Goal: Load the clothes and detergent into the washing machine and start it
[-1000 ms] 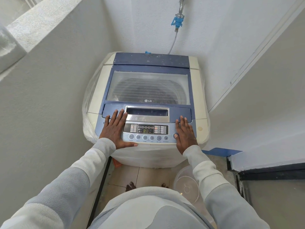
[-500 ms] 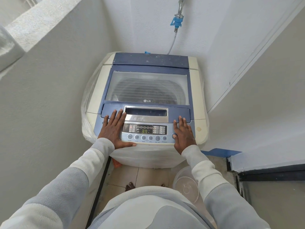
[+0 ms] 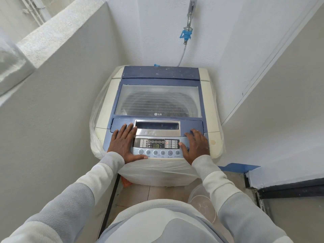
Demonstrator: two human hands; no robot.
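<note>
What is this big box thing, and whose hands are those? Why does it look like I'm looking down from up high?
The camera sits on a person's head and looks down, so you see what they see: their own two arms in pale sleeves. The big box is a washing machine squeezed between white walls. Its see-through lid is shut, and you can dimly see the drum beneath. The left hand and right hand lie flat on the front, one on each side of the control panel, which has a lit green number and a row of round buttons. The hands hold nothing. A tap on the wall above feeds water down a thin hose. A clear plastic tub stands on the floor by the person's right arm.
</note>
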